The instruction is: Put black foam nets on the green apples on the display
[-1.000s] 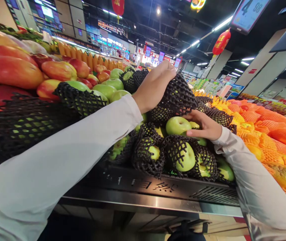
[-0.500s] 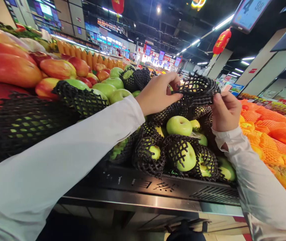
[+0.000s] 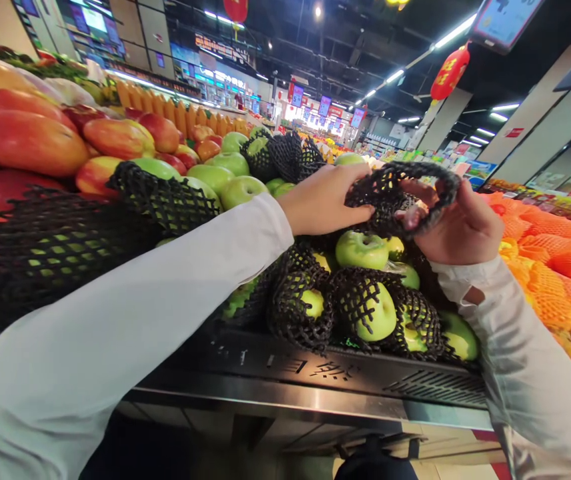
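Note:
Between my two hands, above the pile of green apples, a black foam fruit net point(image 3: 385, 190) is stretched open like a sleeve. My left hand point(image 3: 328, 199) pinches its left end between thumb and fingers. At the other end my right hand point(image 3: 458, 223) has its fingers inside the rim, spreading it. A bare green apple point(image 3: 361, 250) lies just below the net. In front of it, a green apple point(image 3: 379, 313) sits partly inside another black net, with several netted apples beside it. I see no fruit inside the held net.
Large red-yellow fruits point(image 3: 28, 143) are heaped at the left, near a netted green apple point(image 3: 165, 193). Orange-netted fruits point(image 3: 550, 233) fill the right side. A dark metal display edge point(image 3: 315, 370) runs along the front.
The net was bunched and pinched at both ends; now its right end is spread wider. My right hand has moved slightly right, its fingers going into the opening.

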Demonstrator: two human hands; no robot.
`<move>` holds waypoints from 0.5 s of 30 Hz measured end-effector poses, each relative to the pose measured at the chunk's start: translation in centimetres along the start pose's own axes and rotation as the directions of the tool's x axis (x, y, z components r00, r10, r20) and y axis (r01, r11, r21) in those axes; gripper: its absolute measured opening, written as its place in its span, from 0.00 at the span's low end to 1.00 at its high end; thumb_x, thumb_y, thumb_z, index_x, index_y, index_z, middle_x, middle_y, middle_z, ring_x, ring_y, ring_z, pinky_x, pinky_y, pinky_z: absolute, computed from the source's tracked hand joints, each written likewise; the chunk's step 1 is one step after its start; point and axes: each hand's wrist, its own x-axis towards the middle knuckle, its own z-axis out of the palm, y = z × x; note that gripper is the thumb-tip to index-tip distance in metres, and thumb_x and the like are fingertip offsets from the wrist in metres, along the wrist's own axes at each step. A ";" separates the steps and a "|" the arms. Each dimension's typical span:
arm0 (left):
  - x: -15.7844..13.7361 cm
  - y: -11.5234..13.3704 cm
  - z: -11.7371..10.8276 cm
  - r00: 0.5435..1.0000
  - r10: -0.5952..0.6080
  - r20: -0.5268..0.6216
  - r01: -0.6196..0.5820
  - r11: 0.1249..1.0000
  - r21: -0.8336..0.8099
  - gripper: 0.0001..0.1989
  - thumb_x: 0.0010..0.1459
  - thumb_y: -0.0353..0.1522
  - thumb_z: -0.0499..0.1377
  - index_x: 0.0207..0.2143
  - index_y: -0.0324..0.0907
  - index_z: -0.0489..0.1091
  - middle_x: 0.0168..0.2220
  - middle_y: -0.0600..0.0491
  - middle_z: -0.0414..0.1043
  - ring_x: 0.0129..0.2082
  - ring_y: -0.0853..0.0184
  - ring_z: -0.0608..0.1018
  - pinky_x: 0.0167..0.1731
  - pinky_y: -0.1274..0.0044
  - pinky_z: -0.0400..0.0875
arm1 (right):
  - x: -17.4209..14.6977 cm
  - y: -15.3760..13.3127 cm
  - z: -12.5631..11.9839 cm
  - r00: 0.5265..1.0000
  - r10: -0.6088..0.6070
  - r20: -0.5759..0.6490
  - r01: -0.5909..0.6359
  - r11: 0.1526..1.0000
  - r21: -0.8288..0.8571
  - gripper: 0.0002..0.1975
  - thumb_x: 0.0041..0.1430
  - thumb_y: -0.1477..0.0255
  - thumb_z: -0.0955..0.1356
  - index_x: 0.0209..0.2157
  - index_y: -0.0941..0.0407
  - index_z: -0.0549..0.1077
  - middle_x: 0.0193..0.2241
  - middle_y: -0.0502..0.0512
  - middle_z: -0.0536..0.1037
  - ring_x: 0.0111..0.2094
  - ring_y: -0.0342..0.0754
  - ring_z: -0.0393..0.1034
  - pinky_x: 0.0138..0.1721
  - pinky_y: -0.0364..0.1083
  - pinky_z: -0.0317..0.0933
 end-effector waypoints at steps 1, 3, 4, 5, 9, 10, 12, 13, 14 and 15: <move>0.1 -0.2 0.0 0.997 -0.050 -0.055 0.052 0.998 0.022 0.11 0.53 0.32 0.65 0.39 0.42 0.69 0.30 0.55 0.73 0.36 0.65 0.76 0.40 0.73 0.72 | 0.0 0.0 0.1 1.000 0.006 -0.011 -0.006 1.000 -0.023 0.19 0.52 0.53 0.72 0.39 0.51 0.76 0.42 0.50 0.79 0.28 0.43 0.70 0.36 0.50 0.71; 0.5 -0.2 0.0 0.971 -0.154 -0.185 0.160 0.987 0.016 0.11 0.53 0.34 0.67 0.35 0.42 0.67 0.27 0.56 0.70 0.34 0.66 0.75 0.39 0.73 0.71 | 0.2 0.1 0.4 0.999 -0.032 -0.040 0.029 0.997 -0.068 0.17 0.52 0.55 0.73 0.37 0.52 0.73 0.44 0.51 0.77 0.34 0.44 0.71 0.37 0.49 0.71; 0.6 0.0 -0.2 0.953 -0.197 -0.232 0.197 0.980 -0.025 0.11 0.55 0.35 0.67 0.32 0.42 0.66 0.25 0.56 0.68 0.32 0.67 0.74 0.37 0.73 0.70 | 0.3 0.2 0.6 0.996 -0.076 -0.051 0.072 0.994 -0.087 0.16 0.52 0.57 0.73 0.36 0.52 0.71 0.44 0.51 0.76 0.38 0.45 0.72 0.40 0.48 0.71; 0.8 0.3 -0.3 0.941 -0.233 -0.247 0.214 0.972 -0.098 0.12 0.57 0.37 0.65 0.29 0.43 0.65 0.24 0.56 0.66 0.29 0.68 0.73 0.33 0.74 0.68 | 0.3 0.4 0.7 0.990 -0.132 -0.055 0.125 0.987 -0.102 0.15 0.53 0.59 0.73 0.34 0.52 0.69 0.43 0.51 0.75 0.42 0.45 0.71 0.44 0.48 0.71; 0.7 2.2 -0.7 0.955 -0.295 -0.003 0.257 0.836 -0.485 0.20 0.69 0.41 0.49 0.26 0.40 0.67 0.27 0.52 0.69 0.25 0.72 0.71 0.25 0.77 0.64 | 0.0 1.0 0.8 0.968 -0.249 0.029 0.251 0.957 -0.149 0.10 0.53 0.64 0.74 0.35 0.53 0.73 0.36 0.51 0.73 0.45 0.45 0.70 0.55 0.49 0.66; 0.7 2.5 -0.7 0.961 -0.273 0.042 0.256 0.821 -0.511 0.20 0.69 0.40 0.49 0.28 0.39 0.69 0.30 0.51 0.71 0.28 0.71 0.73 0.27 0.77 0.67 | -0.2 1.0 0.8 0.969 -0.232 0.079 0.242 0.957 -0.159 0.09 0.54 0.66 0.73 0.37 0.53 0.76 0.36 0.51 0.74 0.44 0.45 0.71 0.55 0.49 0.65; 0.5 2.7 -0.5 0.977 -0.205 0.051 0.206 0.869 -0.450 0.13 0.67 0.36 0.55 0.31 0.39 0.70 0.35 0.51 0.74 0.36 0.70 0.76 0.36 0.76 0.71 | -0.4 0.9 0.7 0.961 -0.240 0.139 0.261 0.952 -0.162 0.09 0.53 0.72 0.71 0.38 0.53 0.79 0.36 0.51 0.76 0.42 0.44 0.72 0.50 0.46 0.66; 0.5 2.6 -0.4 0.985 -0.167 0.039 0.168 0.902 -0.397 0.09 0.65 0.34 0.59 0.31 0.40 0.70 0.35 0.53 0.74 0.38 0.69 0.76 0.39 0.76 0.71 | -0.4 0.8 0.6 0.954 -0.266 0.137 0.286 0.945 -0.158 0.10 0.52 0.75 0.70 0.37 0.54 0.81 0.36 0.52 0.77 0.40 0.43 0.72 0.46 0.44 0.66; 0.5 2.5 -0.3 0.990 -0.140 0.028 0.141 0.925 -0.352 0.08 0.63 0.32 0.60 0.31 0.40 0.68 0.34 0.54 0.74 0.38 0.69 0.77 0.40 0.76 0.71 | -0.3 0.6 0.6 0.947 -0.299 0.113 0.314 0.937 -0.152 0.10 0.52 0.76 0.68 0.36 0.55 0.81 0.34 0.52 0.78 0.37 0.43 0.72 0.42 0.44 0.66; 0.5 2.4 -0.3 0.990 -0.136 0.025 0.136 0.935 -0.327 0.08 0.63 0.31 0.60 0.30 0.40 0.67 0.34 0.54 0.74 0.39 0.69 0.77 0.40 0.76 0.71 | -0.2 0.4 0.5 0.941 -0.331 0.070 0.338 0.929 -0.150 0.10 0.52 0.77 0.67 0.33 0.56 0.80 0.33 0.54 0.78 0.35 0.43 0.72 0.38 0.43 0.66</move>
